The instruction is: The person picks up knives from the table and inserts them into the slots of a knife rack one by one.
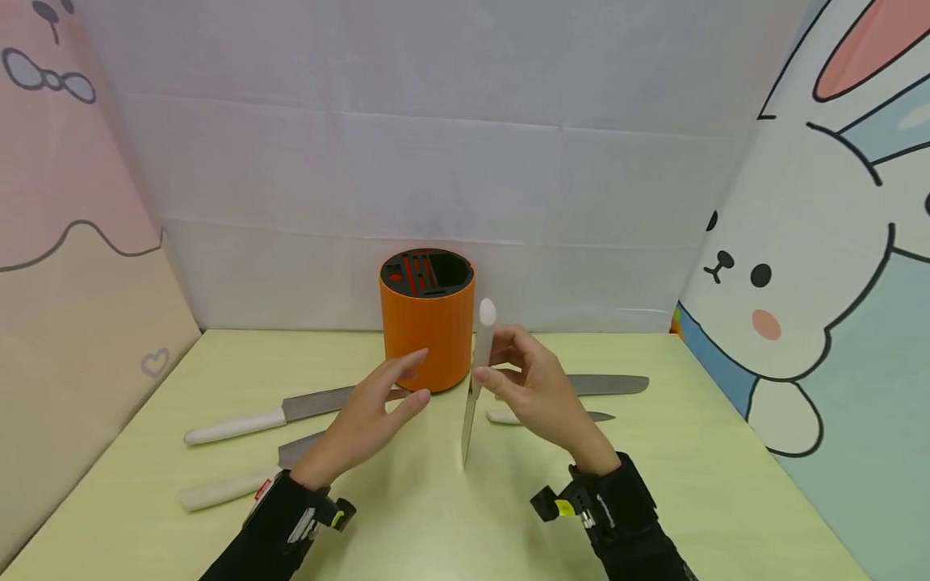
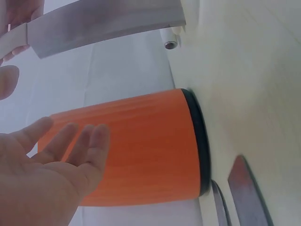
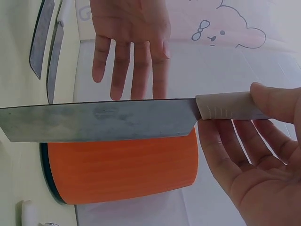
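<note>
Thumb and fingers of my right hand (image 1: 534,395) pinch the white handle (image 1: 483,343) of a broad knife (image 3: 99,121), which stands nearly upright between my two hands, handle up and blade down. I can't tell whether its tip touches the bench (image 1: 436,516). My left hand (image 1: 368,428) holds nothing; its fingers are spread and its palm faces the blade from the other side, in front of an orange holder (image 1: 427,335). The knife I pinch hangs just to the right of that holder. Its blade is flat grey metal, long and straight-edged, with a slanted end and a slightly cloudy face; the handle is smooth and rounded at the butt. The holder is a cylinder with faint bands down its wall, a dark base and a dark slotted top showing red inside. Near my left forearm lie an upper left knife (image 1: 236,428) and a lower left knife (image 1: 225,488), both white-handled. Beyond my right hand lie a long blade (image 1: 610,384) and a small pointed knife (image 1: 503,416). A creased white sheet (image 1: 450,161) hangs behind.
</note>
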Demonstrator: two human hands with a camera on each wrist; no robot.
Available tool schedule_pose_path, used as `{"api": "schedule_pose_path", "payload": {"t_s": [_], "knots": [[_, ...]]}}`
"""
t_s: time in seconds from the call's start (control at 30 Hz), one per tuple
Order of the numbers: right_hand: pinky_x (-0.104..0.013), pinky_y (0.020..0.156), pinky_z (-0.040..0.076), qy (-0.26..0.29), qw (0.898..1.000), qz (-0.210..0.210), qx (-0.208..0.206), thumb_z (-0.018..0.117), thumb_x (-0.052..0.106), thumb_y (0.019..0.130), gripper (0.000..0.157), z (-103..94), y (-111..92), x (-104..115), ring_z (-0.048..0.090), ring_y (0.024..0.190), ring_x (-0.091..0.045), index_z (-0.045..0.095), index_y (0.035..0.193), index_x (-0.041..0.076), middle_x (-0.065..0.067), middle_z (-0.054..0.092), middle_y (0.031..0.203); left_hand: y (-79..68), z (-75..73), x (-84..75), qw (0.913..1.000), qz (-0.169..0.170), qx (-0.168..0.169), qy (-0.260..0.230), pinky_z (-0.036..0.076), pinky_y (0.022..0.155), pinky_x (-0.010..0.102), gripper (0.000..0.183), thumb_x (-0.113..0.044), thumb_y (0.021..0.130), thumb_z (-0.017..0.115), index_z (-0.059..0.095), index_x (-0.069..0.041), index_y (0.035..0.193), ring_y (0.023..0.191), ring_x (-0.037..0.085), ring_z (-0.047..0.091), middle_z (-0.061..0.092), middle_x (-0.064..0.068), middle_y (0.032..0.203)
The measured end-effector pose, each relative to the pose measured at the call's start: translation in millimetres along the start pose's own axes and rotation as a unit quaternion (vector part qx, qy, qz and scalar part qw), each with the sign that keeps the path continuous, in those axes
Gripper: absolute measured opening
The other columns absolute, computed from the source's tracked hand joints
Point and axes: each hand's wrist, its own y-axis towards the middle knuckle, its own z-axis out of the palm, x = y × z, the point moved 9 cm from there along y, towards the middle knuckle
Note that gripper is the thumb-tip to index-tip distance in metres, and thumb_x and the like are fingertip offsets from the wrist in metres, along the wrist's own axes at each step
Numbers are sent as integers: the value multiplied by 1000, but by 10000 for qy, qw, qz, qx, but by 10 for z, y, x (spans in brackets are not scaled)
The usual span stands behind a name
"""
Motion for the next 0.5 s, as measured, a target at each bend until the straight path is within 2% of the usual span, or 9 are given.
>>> {"api": "schedule_pose_path", "payload": {"t_s": [0.2, 0.5], "knots": [[-34, 86, 52, 29, 10000, 1, 0, 61, -6, 89, 36, -9, -3, 3, 56, 98, -32, 48, 123, -4, -17, 55, 111, 137, -20, -126, 9993, 288, -189, -156, 50, 88, 38, 53, -36, 97, 57, 38, -21, 145, 116, 17, 47, 48, 3, 135], [-35, 85, 53, 84, 10000, -1, -30, 61, -7, 89, 37, -33, 1, 3, 56, 98, -33, 48, 124, -5, -18, 55, 111, 383, -134, -405, 9969, 507, -439, -413, 48, 90, 36, 46, -36, 99, 54, 40, -32, 142, 105, 10, 50, 51, -9, 125]]}}
